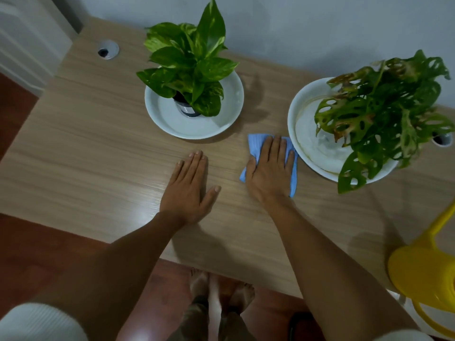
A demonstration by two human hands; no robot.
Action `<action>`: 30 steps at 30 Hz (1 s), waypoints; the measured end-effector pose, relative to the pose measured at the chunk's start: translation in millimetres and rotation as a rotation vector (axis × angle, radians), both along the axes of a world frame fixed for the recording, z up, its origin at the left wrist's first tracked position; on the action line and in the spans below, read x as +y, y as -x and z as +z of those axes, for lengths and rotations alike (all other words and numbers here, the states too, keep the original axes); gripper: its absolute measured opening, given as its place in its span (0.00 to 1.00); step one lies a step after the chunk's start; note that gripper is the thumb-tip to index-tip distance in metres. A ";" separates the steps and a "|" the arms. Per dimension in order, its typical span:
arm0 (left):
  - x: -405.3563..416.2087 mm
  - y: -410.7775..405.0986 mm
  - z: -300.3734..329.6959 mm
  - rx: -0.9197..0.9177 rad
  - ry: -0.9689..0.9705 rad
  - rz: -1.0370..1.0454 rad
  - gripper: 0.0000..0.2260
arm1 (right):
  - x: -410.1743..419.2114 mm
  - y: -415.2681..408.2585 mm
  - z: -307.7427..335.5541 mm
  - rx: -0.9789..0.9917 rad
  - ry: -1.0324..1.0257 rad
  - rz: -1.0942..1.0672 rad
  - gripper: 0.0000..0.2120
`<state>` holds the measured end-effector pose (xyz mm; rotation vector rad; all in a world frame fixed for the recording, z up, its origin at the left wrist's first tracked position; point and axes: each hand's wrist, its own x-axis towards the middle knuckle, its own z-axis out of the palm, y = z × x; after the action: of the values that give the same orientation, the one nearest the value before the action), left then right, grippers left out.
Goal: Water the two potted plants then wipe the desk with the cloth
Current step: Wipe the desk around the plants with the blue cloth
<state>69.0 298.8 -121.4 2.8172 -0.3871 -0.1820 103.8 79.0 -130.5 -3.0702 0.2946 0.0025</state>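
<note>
Worktop inventory: two cable holes, two potted plants, two dishes, two hands, one cloth, one watering can.

One pale wood-grain worktop [86, 134] against a grey wall. One cable hole [107, 49] at far left rear. One broad-leaved plant [189, 62] in a dark pot, standing in one white dish [172, 121]. One left hand [189, 190], fingers spread flat, palm down on the bare wood, holding nothing. One blue cloth [256, 143], just beside the second dish, pinned flat under one right hand [269, 168] with fingers extended. One holed-leaf plant [376, 114] in a second white dish [295, 112]; its pot is hidden by leaves. A second cable hole [443, 139] behind it, partly covered. One yellow watering can [423, 271] at the near right edge.
</note>
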 end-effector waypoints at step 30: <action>4.6 -6.5 -8.4 -0.001 -0.035 -0.015 0.36 | -2.6 -198.2 -1.9 0.121 -0.107 0.005 0.32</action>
<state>75.4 303.4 -129.9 2.8500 -0.4088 -0.1925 302.0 76.4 -132.4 -2.9699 0.2836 0.1983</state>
